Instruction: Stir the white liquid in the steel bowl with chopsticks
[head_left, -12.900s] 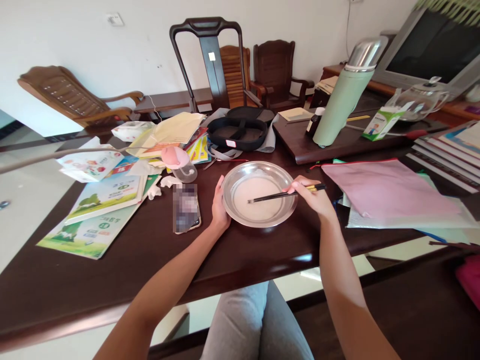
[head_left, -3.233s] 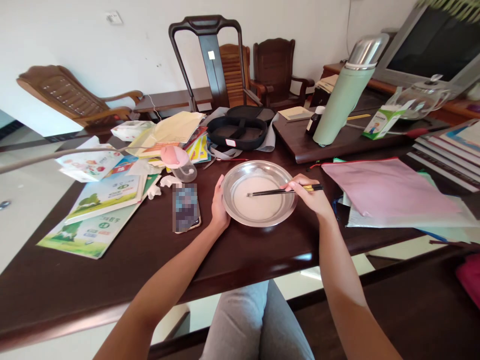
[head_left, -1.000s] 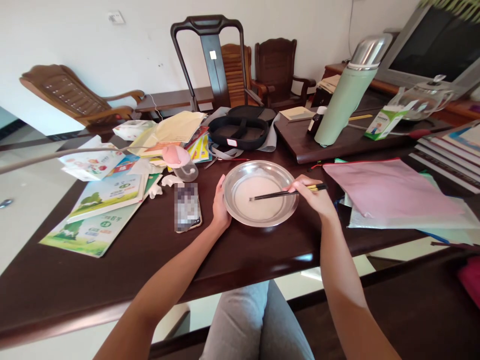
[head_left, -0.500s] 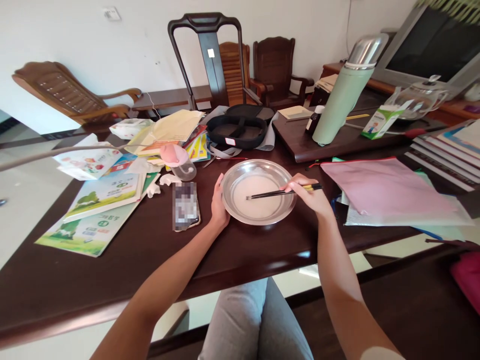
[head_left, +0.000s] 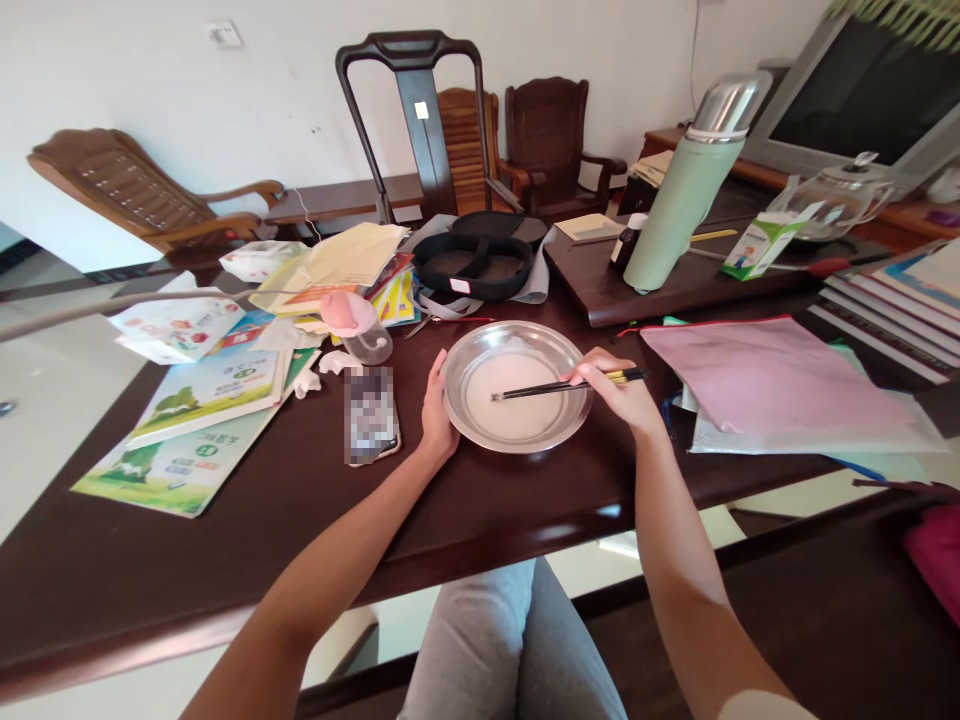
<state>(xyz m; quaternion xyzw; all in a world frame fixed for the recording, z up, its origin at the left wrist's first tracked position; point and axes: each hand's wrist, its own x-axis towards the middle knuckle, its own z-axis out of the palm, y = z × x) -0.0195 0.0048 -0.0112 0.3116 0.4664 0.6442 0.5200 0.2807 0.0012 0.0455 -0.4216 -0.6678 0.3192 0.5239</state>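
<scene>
A round metal plate [head_left: 459,352] with a pale whitish liquid in it sits on the dark wooden table [head_left: 480,500]. My left hand [head_left: 436,410] rests against the plate's left rim, steadying it. My right hand [head_left: 619,392] is closed around a pair of black chopsticks [head_left: 551,386] with yellow ends. Their tips reach to about the middle of the liquid.
A phone [head_left: 370,414] lies left of the plate, with books [head_left: 202,400] and a pink-lidded cup [head_left: 358,325] beyond. A black lunch tray [head_left: 480,262] is behind. A green thermos [head_left: 686,190], pink folder [head_left: 772,385] and stacked books [head_left: 900,300] fill the right.
The chopstick tips shift slightly back and forth inside the plate. Both hands stay in the same places, and the camera view wobbles a little.
</scene>
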